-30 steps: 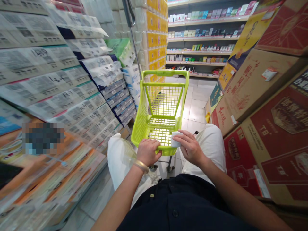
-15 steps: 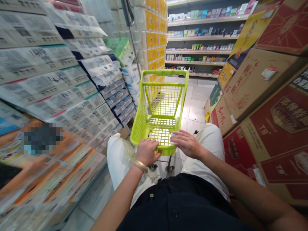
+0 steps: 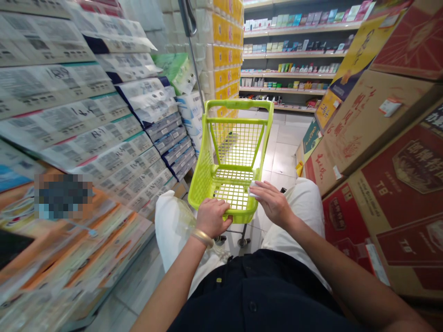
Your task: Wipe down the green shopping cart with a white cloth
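Wiping cart [image 3: 231, 166] looks underway, prob. unfinished: R hand [image 3: 273, 203] has wipe [image 3: 254, 187] pinched in bent fingers, at cart's R edge nr the close end. L hand [image 3: 213, 216] curled shut over close rim. Cart upright, close end btwn legs [image 3: 302, 203]. Can't tell what's clean vs. left.

At right, "T8" and "郎牌特" stand on a red-and-tan carton [image 3: 401, 184]; above it, red characters "帆风顺" mark a brown carton [image 3: 367, 120]. At left, a white pack [image 3: 83, 117] bears handwritten "14.9" (other figures nearby are blurred).
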Demonstrator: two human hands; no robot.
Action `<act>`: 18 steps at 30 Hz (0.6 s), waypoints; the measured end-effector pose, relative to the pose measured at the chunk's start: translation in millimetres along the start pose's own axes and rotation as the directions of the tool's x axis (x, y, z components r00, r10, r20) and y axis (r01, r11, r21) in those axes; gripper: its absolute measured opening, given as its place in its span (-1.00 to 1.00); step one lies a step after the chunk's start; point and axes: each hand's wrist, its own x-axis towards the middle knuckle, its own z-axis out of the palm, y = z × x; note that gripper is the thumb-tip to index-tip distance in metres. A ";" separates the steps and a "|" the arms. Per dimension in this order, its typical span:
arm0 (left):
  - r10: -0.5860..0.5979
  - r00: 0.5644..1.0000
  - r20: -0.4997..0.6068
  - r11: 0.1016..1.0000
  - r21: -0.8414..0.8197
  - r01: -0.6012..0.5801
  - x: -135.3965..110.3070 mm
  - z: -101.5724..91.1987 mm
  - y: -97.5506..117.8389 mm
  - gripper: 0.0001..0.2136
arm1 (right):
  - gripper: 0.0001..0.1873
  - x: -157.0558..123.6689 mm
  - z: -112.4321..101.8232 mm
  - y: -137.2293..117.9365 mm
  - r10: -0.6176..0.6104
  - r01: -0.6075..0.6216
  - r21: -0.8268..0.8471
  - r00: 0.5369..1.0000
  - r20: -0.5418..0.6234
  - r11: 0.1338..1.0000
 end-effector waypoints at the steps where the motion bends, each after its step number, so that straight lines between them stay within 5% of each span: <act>1: 0.001 1.000 -0.005 1.000 0.001 -0.001 -0.1 0.9 -0.1 -0.92 | -0.69 -1.3 2.8 -3.0 -0.015 0.015 0.009 1.000 0.008 1.000; 8: 0.017 0.999 -0.034 1.000 0.008 -0.017 -3.0 4.7 -5.5 -0.91 | -0.60 -10.9 5.1 -30.6 -0.128 0.118 0.067 0.977 0.170 0.991; 12: 0.013 1.000 -0.028 1.000 -0.002 -0.013 -3.8 2.3 -7.0 -0.91 | -0.51 -0.3 -8.1 -16.3 -0.203 0.171 0.128 0.930 0.305 0.977; 18: 0.005 1.000 0.001 1.000 0.006 -0.005 -3.3 -1.3 -6.5 -0.91 | -0.51 8.7 -10.0 6.4 -0.254 0.206 0.189 0.925 0.282 0.960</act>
